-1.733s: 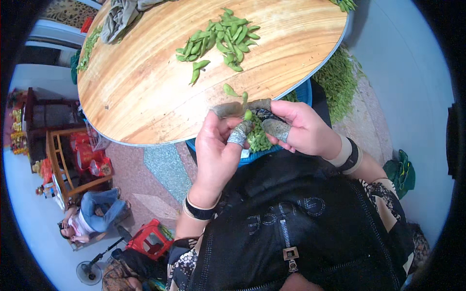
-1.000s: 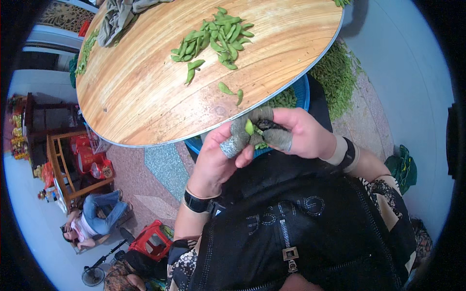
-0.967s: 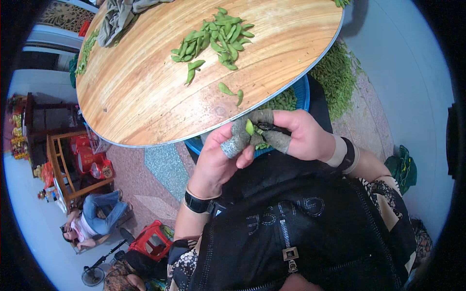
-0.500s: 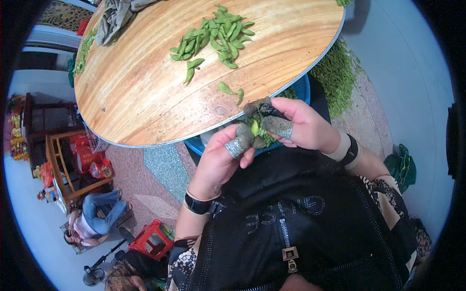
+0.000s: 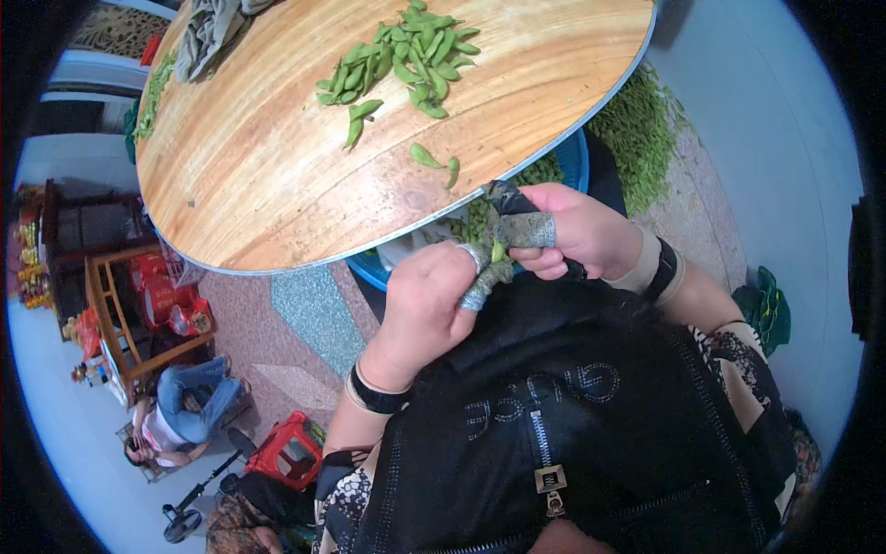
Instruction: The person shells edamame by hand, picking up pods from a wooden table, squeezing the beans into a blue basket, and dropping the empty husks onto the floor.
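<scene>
Over the near edge of the round wooden table, my two hands meet, with dirty tape wrapped on several fingertips. Between them shows a bit of a green soybean pod (image 5: pixel 498 251), mostly hidden by the fingers. My left hand (image 5: pixel 426 300) is closed, its thumb and finger pinching the pod. My right hand (image 5: pixel 577 231) is also closed, pinching the pod's other side. Below them sits a blue basin (image 5: pixel 367 269) with shelled green beans (image 5: pixel 475 220) in it. Two loose pods (image 5: pixel 425 155) lie on the table just beyond my hands.
A heap of green pods (image 5: pixel 406 60) lies on the wooden tabletop (image 5: pixel 268 175), with a grey cloth (image 5: pixel 208 42) at its far left. Empty-looking green hulls (image 5: pixel 637 138) pile on the floor at right. A red stool (image 5: pixel 291 452) and a seated person (image 5: pixel 180 415) are at lower left.
My hands have turned inward and closed around the pod, which showed more openly before. The left hand's back now faces up. The loose pods on the table stay put.
</scene>
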The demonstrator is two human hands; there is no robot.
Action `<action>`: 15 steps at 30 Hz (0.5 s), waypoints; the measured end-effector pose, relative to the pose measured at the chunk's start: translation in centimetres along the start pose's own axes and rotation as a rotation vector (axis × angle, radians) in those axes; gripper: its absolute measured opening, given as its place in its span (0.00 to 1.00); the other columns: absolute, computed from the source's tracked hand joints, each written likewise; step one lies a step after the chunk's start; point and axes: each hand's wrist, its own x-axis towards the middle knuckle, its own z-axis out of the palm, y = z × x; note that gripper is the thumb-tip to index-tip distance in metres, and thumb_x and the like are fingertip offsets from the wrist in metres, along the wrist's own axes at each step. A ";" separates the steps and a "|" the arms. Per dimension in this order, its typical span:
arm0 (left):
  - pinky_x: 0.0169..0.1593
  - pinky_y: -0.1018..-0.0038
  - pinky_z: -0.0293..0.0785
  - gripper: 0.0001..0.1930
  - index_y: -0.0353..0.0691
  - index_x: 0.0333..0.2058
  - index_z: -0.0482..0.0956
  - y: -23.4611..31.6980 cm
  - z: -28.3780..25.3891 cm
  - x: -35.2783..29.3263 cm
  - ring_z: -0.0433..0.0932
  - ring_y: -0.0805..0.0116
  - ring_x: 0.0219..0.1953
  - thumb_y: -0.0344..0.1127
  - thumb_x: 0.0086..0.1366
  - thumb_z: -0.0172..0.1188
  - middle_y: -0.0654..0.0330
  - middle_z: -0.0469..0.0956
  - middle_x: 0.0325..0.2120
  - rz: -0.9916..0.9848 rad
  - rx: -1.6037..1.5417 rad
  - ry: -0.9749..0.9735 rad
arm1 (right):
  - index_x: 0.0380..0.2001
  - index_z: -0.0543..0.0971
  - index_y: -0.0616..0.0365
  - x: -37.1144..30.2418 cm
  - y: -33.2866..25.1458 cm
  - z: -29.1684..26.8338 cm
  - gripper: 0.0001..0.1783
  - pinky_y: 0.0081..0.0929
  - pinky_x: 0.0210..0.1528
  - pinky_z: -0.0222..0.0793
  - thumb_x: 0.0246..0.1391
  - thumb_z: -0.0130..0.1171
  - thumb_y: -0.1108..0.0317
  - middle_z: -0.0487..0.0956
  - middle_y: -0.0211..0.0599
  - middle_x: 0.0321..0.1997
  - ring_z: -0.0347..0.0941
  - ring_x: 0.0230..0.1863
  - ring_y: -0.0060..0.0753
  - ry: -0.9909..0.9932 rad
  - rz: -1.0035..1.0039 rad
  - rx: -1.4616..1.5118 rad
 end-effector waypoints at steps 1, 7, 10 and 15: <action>0.28 0.63 0.70 0.12 0.35 0.27 0.72 -0.2 -0.1 0.0 0.73 0.51 0.25 0.22 0.39 0.58 0.53 0.70 0.20 0.024 0.005 -0.025 | 0.33 0.70 0.56 0.0 -0.1 -0.1 0.01 0.11 0.16 0.53 0.59 0.49 0.73 0.65 0.22 0.18 0.57 0.14 0.10 0.006 0.095 0.130; 0.29 0.63 0.70 0.13 0.34 0.28 0.72 -0.8 -0.3 0.3 0.73 0.50 0.24 0.23 0.40 0.61 0.51 0.70 0.21 0.235 0.059 -0.012 | 0.33 0.69 0.54 0.2 0.4 -1.2 0.04 0.13 0.17 0.54 0.60 0.49 0.67 0.65 0.21 0.20 0.57 0.16 0.11 -0.073 0.254 0.166; 0.29 0.62 0.70 0.10 0.34 0.29 0.73 -0.4 0.1 0.1 0.73 0.49 0.24 0.24 0.45 0.61 0.51 0.71 0.21 -0.022 0.094 0.103 | 0.35 0.70 0.56 0.3 0.9 -0.5 0.04 0.12 0.17 0.56 0.62 0.47 0.68 0.65 0.22 0.21 0.58 0.17 0.10 0.128 0.131 -0.139; 0.30 0.64 0.69 0.07 0.33 0.32 0.74 -0.6 0.4 -0.7 0.74 0.48 0.25 0.24 0.52 0.57 0.49 0.71 0.21 -0.284 0.007 0.203 | 0.41 0.74 0.56 -0.1 0.7 -0.1 0.09 0.13 0.18 0.57 0.60 0.48 0.66 0.69 0.22 0.21 0.61 0.17 0.13 0.222 -0.098 -0.312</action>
